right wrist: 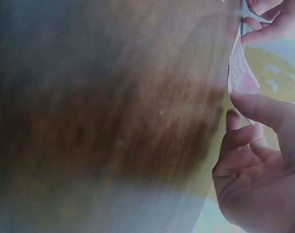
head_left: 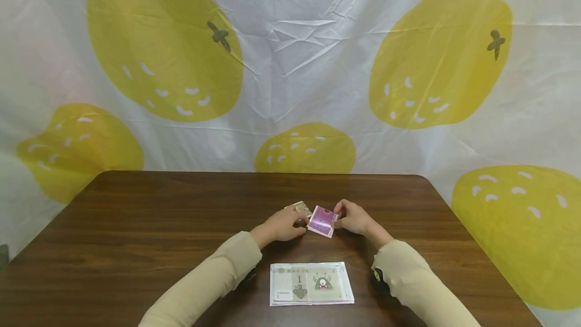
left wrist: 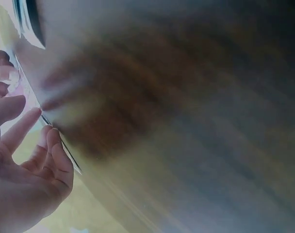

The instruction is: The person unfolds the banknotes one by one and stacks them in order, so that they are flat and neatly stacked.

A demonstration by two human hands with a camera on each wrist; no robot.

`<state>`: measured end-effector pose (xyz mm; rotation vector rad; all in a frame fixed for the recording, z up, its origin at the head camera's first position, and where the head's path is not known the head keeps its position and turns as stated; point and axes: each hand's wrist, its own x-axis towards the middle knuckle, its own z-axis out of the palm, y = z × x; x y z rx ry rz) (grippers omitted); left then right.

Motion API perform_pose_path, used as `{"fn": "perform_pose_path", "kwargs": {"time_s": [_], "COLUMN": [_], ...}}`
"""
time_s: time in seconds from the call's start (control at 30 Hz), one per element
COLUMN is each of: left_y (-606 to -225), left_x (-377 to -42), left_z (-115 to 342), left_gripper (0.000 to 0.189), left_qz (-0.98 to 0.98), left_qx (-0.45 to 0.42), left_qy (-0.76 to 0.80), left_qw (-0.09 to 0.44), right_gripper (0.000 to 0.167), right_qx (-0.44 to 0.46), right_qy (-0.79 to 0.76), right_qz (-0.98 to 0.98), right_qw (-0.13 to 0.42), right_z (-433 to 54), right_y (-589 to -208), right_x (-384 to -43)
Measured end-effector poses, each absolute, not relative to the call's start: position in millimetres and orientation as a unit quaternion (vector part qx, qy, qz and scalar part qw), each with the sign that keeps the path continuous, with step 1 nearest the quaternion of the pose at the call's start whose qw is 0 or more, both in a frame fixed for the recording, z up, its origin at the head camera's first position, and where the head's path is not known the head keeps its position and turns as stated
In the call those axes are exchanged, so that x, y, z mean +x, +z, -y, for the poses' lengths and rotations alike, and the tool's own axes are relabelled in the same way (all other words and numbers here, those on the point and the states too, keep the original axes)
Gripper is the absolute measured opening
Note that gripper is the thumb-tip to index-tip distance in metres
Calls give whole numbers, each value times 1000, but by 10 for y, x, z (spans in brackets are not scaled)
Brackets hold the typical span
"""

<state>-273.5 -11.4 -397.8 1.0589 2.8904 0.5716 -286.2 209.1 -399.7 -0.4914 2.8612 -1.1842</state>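
Observation:
A folded purple banknote [head_left: 322, 221] lies at an angle between the two hands on the wooden table. My right hand [head_left: 355, 218] pinches its right edge; in the right wrist view the thumb presses on the bent pinkish note [right wrist: 240, 73] with fingers beneath. My left hand [head_left: 285, 222] rests with its fingers loosely bent at the note's left side. Its fingertips are down at table level in the left wrist view. Partly hidden behind that hand is a tan folded banknote [head_left: 303, 208], just left of the purple one.
Nearer the person lies a stack of play-money notes [head_left: 313, 282], the top one greenish grey with a "1" and a cartoon figure. The brown table [head_left: 150, 231] ends at a white curtain [head_left: 299, 79] printed with yellow lemons.

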Motion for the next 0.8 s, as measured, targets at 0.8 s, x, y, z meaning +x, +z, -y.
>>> {"fn": "perform_pose_path", "kwargs": {"time_s": [0.8], "left_y": [-3902], "left_x": [-2730], "left_z": [166], "left_gripper": [8], "left_qz": [-856], "left_qx": [276], "left_qy": [437], "left_qw": [-35], "right_gripper": [20], "right_qx": [-239], "right_qy": [-549], "right_qz": [-798], "right_qw": [64], "right_z": [-1962], "right_y": [-3913], "right_x": [-2721]}}
